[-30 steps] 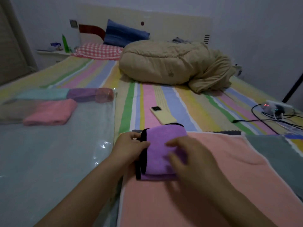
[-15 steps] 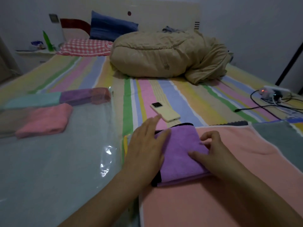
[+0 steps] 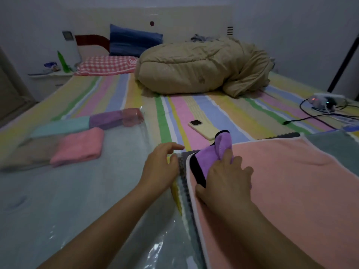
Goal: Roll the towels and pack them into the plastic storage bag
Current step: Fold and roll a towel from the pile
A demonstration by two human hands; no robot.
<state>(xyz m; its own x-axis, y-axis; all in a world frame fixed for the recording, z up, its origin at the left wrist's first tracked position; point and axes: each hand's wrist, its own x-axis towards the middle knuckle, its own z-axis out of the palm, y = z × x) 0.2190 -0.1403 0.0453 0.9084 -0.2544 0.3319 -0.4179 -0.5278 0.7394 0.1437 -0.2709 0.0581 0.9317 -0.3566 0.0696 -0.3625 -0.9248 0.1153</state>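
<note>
Fingers [image 3: 238,161] of the right hand [image 3: 225,181] grip the purple towel [image 3: 210,158]; left hand [image 3: 161,167] slack, empty, just left of towel; towel's long axis runs away from person; plastic storage bag [image 3: 87,191] further left, left hand nearer.

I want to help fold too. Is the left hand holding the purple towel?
No, the left hand is off to the side of the purple towel with loose, empty fingers; only the right hand holds it.

Purple towel [image 3: 208,160] crumpled on peach towel [image 3: 291,181]; rolled towels [image 3: 77,147] inside clear bag [image 3: 77,200].
</note>
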